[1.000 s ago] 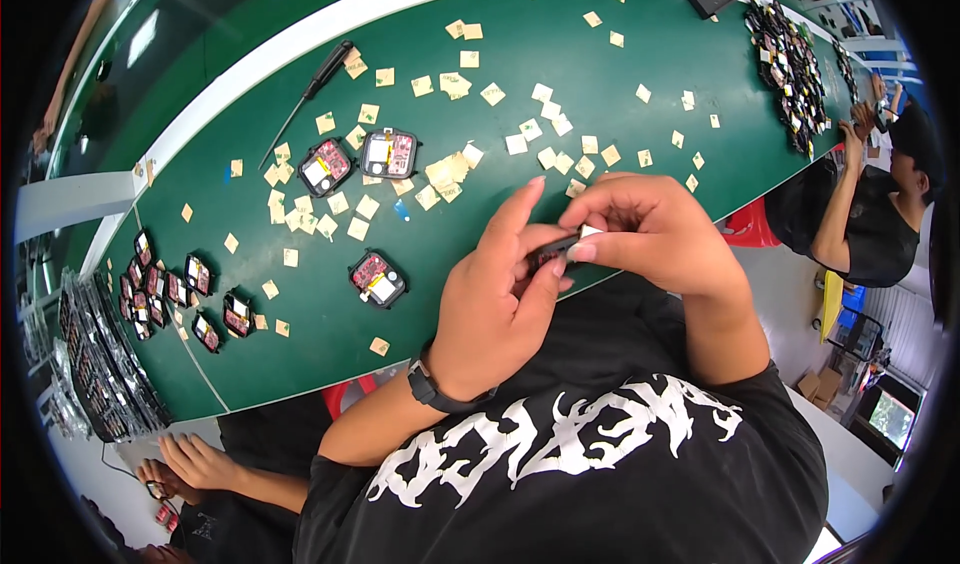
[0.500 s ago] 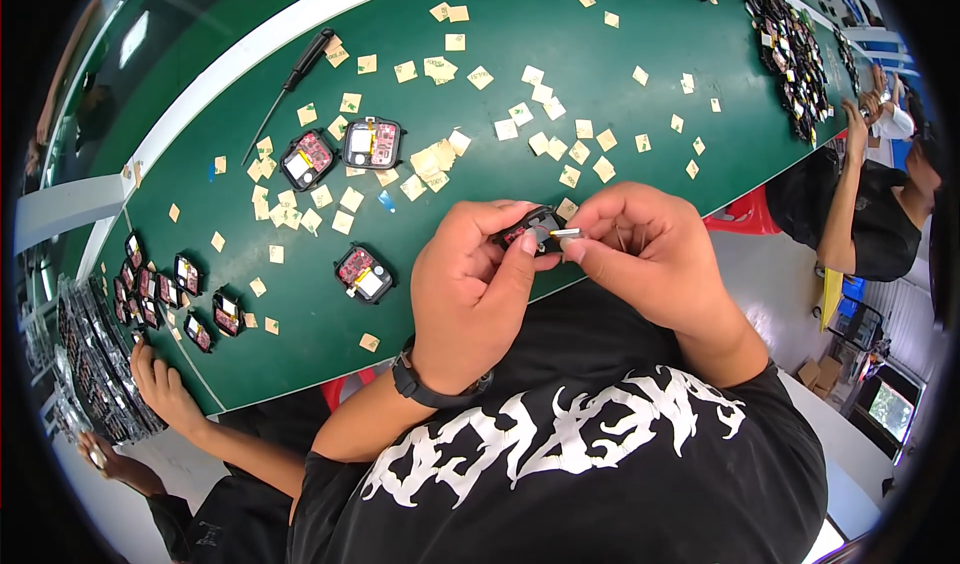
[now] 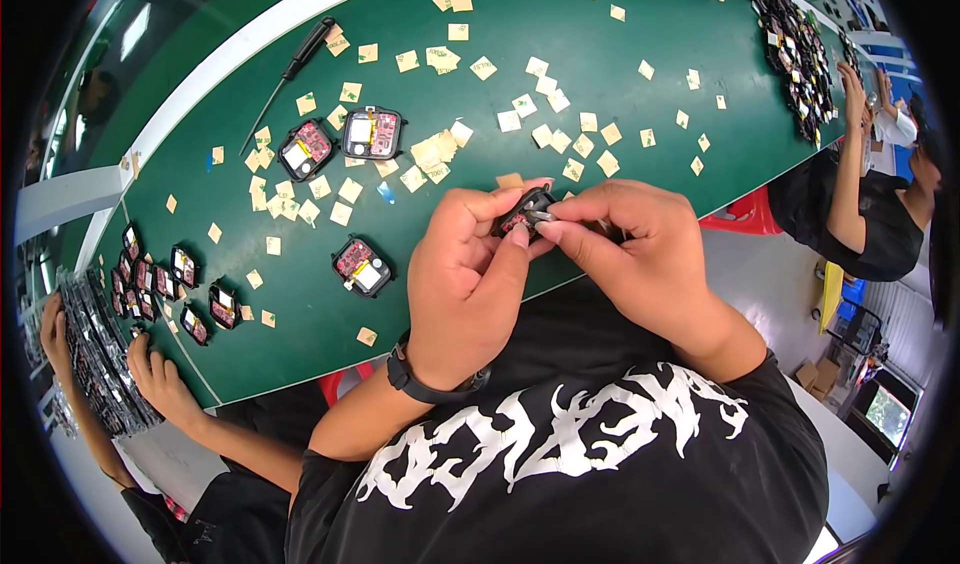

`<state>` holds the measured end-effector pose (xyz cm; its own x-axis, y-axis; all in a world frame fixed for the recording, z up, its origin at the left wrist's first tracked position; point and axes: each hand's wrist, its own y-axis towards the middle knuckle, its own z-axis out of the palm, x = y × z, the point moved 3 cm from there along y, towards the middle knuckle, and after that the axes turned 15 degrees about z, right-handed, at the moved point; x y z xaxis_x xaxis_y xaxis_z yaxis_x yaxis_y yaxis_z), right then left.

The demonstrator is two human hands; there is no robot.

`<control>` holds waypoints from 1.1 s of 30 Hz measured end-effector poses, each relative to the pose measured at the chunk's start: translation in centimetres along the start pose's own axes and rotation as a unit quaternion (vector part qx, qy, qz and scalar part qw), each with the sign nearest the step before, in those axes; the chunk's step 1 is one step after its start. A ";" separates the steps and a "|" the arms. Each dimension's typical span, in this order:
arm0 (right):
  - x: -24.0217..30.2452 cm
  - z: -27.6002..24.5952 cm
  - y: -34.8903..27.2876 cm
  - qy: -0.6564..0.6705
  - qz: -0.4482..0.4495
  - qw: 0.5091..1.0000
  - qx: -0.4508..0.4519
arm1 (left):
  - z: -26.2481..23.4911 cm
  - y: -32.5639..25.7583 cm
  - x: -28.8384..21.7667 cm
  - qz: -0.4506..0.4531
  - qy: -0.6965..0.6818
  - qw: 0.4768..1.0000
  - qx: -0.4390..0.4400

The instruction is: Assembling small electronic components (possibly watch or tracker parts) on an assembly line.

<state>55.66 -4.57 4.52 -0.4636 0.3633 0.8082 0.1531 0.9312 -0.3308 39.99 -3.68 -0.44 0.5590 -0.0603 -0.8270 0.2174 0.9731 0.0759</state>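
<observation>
Green worktable: it curves in front of you from the lower left to the upper right of the frame.
Dark stack: at the far left, glossy and layered; you cannot make out what its layers hold.
Heap of small device parts: piled at the upper right, black with pale bits.
Your left hand: at the centre, thumb and fingers clamped on the left side of the case you are working on.
Your right hand: right of centre, thumb and forefinger pinching a small grey piece at the case's opening, mostly hidden by your fingertips.
Black screwdriver: upper left, its shaft pointing down and left.
Black smartwatch case in hand: at the centre, tilted between your two hands and above the table's near edge; it holds a reddish circuit board.
Open cases on the table: two left of centre, one below them, a cluster at lower left; the nearer ones hold red boards and white blocks.
Cream paper squares: scattered across the middle, some overlapping.
</observation>
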 end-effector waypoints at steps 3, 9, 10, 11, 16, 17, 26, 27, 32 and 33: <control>-0.7 0.5 0.1 0.035 0.024 0.999 0.008 | -0.1 0.0 0.1 -0.008 0.022 1.000 0.013; -1.3 0.7 0.5 0.051 -0.008 0.999 0.005 | -0.2 -0.1 0.4 -0.006 -0.002 1.000 0.012; -1.1 0.6 0.5 0.024 -0.028 0.999 0.000 | -0.2 -0.1 0.3 -0.006 -0.002 1.000 0.012; -1.3 0.6 0.7 0.025 -0.027 0.999 0.000 | -0.2 -0.1 0.2 -0.011 0.000 1.000 0.014; -1.6 0.7 1.0 0.116 0.001 0.993 0.003 | -0.3 0.0 0.0 -0.027 -0.021 0.999 0.009; -1.4 0.7 1.0 0.116 0.001 0.993 0.003 | -0.4 -0.2 0.0 -0.029 -0.018 0.999 0.033; -1.6 -0.4 3.0 0.102 0.113 0.986 0.064 | -0.4 -0.7 0.0 -0.015 -0.003 0.998 0.057; -1.4 -0.4 3.3 0.105 0.131 0.981 0.092 | -0.4 -0.8 0.0 -0.017 0.000 0.998 0.062; -0.7 -0.5 3.4 0.090 0.132 0.981 0.112 | -0.4 -0.4 -0.1 -0.034 -0.015 0.999 0.030; -1.2 -0.7 3.3 0.110 0.129 0.973 0.156 | -0.5 -0.5 0.1 -0.042 -0.039 0.998 0.034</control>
<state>57.33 -1.88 2.77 -0.2422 0.6134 0.7517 -0.0486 0.7661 -0.6409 39.59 -4.11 -0.86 0.5963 -0.1602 -0.7866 0.3175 0.9471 0.0478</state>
